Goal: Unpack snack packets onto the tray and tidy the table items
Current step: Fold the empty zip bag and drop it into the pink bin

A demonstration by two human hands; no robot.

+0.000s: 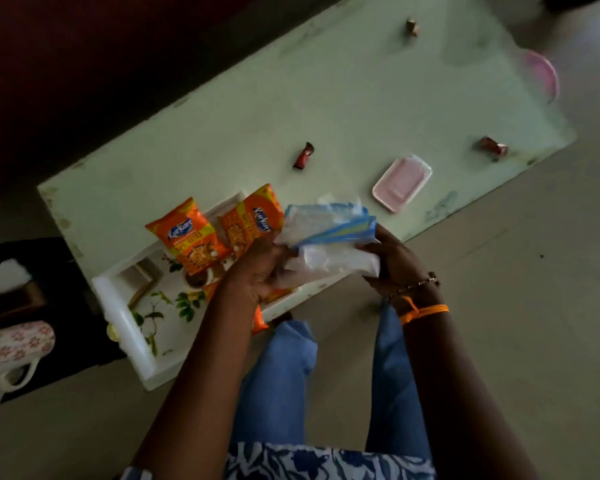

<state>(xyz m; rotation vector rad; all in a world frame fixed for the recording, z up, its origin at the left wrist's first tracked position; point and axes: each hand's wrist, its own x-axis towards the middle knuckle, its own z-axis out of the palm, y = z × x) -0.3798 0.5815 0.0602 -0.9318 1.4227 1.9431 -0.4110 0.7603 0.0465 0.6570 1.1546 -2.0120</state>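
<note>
While your left hand point(257, 271) and your right hand point(392, 265) both grip the crinkled plastic bag point(326, 237), its thin, translucent film with blue and green bands bunches between your closed fingers point(274, 251) just above the near edge of the worktop point(291, 98). Two glossy orange snack packets point(191, 237) lie flat and side by side on the white rectangular tray point(132, 334), whose smooth base carries a printed leaf pattern; the tray overhangs the worktop's near corner. More orange shows under your left wrist, too hidden to make out.

Pale green and scuffed, the worktop has chipped paint along its edges. On it sit a shallow pink rectangular dish point(400, 183) and three small foil-wrapped candies point(303, 155), well apart from each other. Beyond the far corner a round pink lid point(544, 76) shows. Plain beige floor point(534, 306) surrounds it, and patterned mugs point(11, 351) stand at the left.
</note>
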